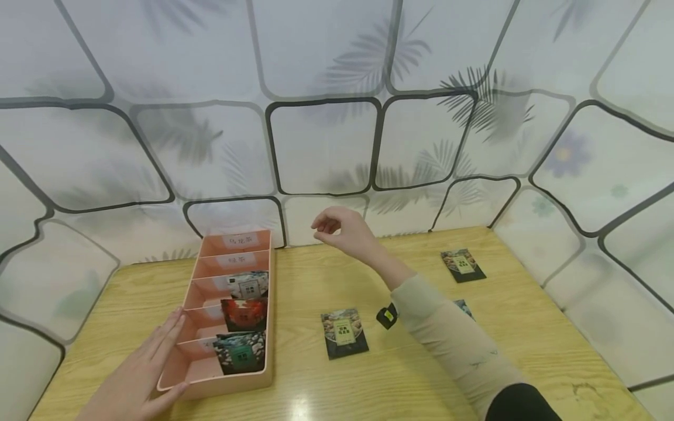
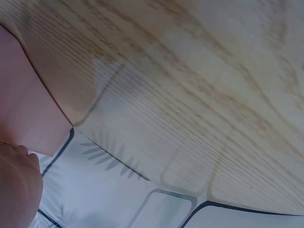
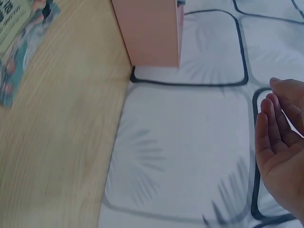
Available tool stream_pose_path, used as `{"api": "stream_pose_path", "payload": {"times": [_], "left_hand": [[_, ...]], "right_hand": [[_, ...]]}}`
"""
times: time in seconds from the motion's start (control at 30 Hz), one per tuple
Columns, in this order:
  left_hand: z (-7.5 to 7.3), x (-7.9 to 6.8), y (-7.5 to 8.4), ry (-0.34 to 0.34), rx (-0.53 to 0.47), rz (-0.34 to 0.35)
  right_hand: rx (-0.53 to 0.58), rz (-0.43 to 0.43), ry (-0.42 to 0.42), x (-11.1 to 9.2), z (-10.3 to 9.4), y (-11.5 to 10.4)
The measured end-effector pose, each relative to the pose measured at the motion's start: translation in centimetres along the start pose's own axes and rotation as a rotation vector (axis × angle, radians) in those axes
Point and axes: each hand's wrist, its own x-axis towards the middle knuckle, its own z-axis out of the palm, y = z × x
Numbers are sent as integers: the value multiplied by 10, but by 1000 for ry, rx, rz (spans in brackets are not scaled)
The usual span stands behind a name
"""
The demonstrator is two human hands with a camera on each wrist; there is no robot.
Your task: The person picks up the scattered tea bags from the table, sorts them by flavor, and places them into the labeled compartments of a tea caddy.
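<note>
Between outstretched left hand (image 1: pixel 138 374) and relaxed right hand (image 1: pixel 344 233), a pink box (image 1: pixel 231 384) runs lengthwise toward the wall (image 1: pixel 323 149).

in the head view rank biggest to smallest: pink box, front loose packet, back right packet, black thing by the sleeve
1. Pink box
2. Front loose packet
3. Back right packet; being farther, true size unsure
4. Black thing, perhaps partly covered

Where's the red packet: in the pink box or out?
In. The red packet sits in a compartment of the pink box, just behind the green-labelled packet.
</note>
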Motion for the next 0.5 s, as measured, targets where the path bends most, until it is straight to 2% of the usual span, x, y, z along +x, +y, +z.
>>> {"api": "stream_pose_path", "payload": {"times": [0.27, 0.5], "left_hand": [[-1, 0, -1, 23, -13, 37], [-1, 1, -2, 22, -11, 37]], "right_hand": [[-15, 61, 63, -19, -36, 17], [-73, 99, 115, -43, -68, 34]]}}
